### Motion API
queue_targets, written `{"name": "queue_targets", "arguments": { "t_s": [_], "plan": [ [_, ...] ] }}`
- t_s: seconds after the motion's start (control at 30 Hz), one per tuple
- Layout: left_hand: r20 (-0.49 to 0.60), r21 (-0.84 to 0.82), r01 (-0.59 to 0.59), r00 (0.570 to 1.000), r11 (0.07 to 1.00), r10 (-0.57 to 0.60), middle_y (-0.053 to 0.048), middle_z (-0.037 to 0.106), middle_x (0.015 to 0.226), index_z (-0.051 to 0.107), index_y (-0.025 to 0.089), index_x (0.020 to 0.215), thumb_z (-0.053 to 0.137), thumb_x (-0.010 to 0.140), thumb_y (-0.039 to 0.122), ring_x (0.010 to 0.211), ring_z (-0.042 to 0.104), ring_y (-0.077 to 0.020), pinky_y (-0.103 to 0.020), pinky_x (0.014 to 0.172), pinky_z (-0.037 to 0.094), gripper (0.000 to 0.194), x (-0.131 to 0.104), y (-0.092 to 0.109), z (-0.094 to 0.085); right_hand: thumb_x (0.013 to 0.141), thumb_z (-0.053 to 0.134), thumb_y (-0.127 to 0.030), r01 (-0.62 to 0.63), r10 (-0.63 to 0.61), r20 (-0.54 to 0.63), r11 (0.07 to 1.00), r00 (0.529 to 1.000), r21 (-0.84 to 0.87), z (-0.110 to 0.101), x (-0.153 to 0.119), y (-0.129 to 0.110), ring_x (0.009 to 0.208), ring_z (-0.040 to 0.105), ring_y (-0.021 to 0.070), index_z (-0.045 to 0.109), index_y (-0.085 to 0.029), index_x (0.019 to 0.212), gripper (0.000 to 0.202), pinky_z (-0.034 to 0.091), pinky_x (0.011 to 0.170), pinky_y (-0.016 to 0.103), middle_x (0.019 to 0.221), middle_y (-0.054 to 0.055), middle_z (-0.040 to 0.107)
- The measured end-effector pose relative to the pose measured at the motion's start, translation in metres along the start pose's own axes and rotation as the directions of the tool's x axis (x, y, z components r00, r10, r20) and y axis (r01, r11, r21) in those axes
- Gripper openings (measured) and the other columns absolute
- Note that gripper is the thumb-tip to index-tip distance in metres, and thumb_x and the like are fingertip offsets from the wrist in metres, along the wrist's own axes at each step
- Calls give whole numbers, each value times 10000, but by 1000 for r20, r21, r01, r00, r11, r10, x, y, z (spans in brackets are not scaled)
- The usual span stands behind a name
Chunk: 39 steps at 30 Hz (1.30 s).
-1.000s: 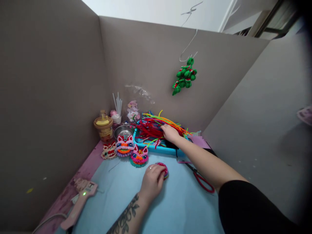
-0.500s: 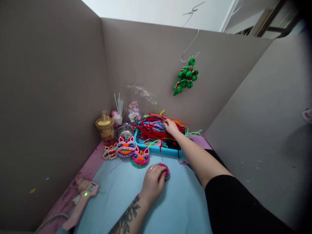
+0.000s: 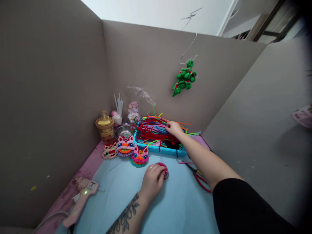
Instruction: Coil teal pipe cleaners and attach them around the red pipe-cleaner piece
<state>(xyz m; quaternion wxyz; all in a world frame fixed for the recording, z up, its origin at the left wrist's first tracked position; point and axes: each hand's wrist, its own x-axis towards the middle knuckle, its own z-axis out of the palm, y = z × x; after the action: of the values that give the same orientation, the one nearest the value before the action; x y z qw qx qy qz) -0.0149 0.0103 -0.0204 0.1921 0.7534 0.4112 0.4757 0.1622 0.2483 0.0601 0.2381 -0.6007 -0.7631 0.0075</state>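
My left hand [image 3: 153, 180] rests low on the blue mat, its fingers closed on a small round pink and multicoloured pipe-cleaner piece [image 3: 166, 171], partly hidden under the fingers. Further back, my right hand [image 3: 174, 128] reaches into a heap of pipe cleaners [image 3: 151, 131], mostly red, pink and blue. Its fingertips are pinched together among the strands; which strand they grip is hard to make out. The heap lies in a blue tray [image 3: 156, 149]. Left of the tray stand several fuzzy lion-head pieces, including a pink one [image 3: 139, 157] and a lilac-edged one [image 3: 125, 146].
A pink glue gun [image 3: 80, 203] with a green light lies at left. Red-handled scissors [image 3: 201, 182] lie under my right forearm. Behind are a lidded cup [image 3: 105, 128], a metal bowl [image 3: 123, 131] and glue sticks [image 3: 119, 104]. A green ornament [image 3: 184, 79] hangs from the back panel.
My right hand has shifted slightly right and lower over the pipe cleaners. The scissors have come into view beside the forearm. My left hand keeps its hold on the round piece.
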Motion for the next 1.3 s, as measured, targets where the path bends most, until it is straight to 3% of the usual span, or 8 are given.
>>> {"name": "queue_targets", "arguments": {
  "t_s": [0.2, 0.3, 0.43, 0.53, 0.7, 0.87, 1.03, 1.3],
  "plan": [
    [-84, 89, 131, 989, 987, -123, -83, 676, 924, 641, 171, 981, 461, 884, 184, 876, 588, -207, -367, 815, 462, 204, 0, 2, -5, 840, 428, -235, 39, -1, -268, 990, 963, 136, -48, -9, -13, 744, 556, 150, 569, -169, 860, 157, 430, 696, 254, 838, 50, 620],
    [-145, 62, 240, 963, 969, -229, -90, 652, 898, 647, 160, 971, 460, 890, 240, 827, 587, -202, -346, 764, 465, 219, 2, 1, -7, 819, 509, -317, 152, 62, -513, 919, 856, 364, -85, -34, -30, 684, 548, 144, 567, -170, 823, 158, 448, 647, 261, 807, 34, 603],
    [-185, -144, 342, 912, 928, -365, -75, 635, 837, 653, 140, 978, 500, 863, 283, 708, 572, -161, -296, 687, 462, 239, 5, -1, -6, 801, 570, -340, 160, 63, -449, 883, 891, 442, -108, -112, -55, 647, 547, 142, 599, -192, 808, 151, 437, 644, 261, 718, 0, 604],
    [-37, -400, 364, 910, 841, -412, -38, 615, 720, 645, 122, 1047, 595, 794, 330, 622, 555, -139, -265, 615, 457, 330, 7, 2, -3, 799, 573, -365, 16, 71, -145, 852, 987, 524, -86, -182, -66, 607, 541, 147, 616, -194, 758, 181, 423, 588, 252, 656, 1, 605],
    [116, -556, 367, 923, 746, -368, -75, 682, 823, 690, 137, 933, 647, 748, 396, 741, 625, -178, -287, 696, 496, 321, 4, 19, -3, 776, 592, -443, -191, 174, 95, 704, 980, 684, -26, -252, -69, 598, 541, 159, 622, -178, 736, 270, 422, 574, 264, 642, 18, 615],
    [-34, -484, 388, 887, 785, -460, -61, 684, 821, 687, 157, 842, 615, 779, 417, 779, 615, -176, -278, 738, 482, 277, 1, 16, -10, 712, 645, -466, -284, 263, 169, 498, 950, 819, -3, -260, -50, 546, 529, 146, 614, -153, 978, 412, 416, 531, 255, 598, -8, 584],
    [-163, -598, 394, 793, 698, -588, -21, 620, 731, 660, 141, 885, 635, 748, 462, 631, 543, -116, -233, 622, 449, 350, 6, -6, -13, 719, 629, -442, -338, 338, 174, 518, 925, 786, 3, -260, -18, 625, 565, 171, 651, -156, 851, 315, 445, 584, 278, 692, 36, 638],
    [8, -766, 452, 718, 458, -696, -53, 658, 853, 582, 140, 1089, 711, 680, 433, 668, 600, -108, -219, 606, 442, 519, 10, 0, -13, 732, 583, -480, -284, 417, 14, 593, 909, 754, -6, -256, -10, 599, 501, 172, 615, -183, 729, 299, 393, 564, 266, 644, 12, 583]
  ]
}}
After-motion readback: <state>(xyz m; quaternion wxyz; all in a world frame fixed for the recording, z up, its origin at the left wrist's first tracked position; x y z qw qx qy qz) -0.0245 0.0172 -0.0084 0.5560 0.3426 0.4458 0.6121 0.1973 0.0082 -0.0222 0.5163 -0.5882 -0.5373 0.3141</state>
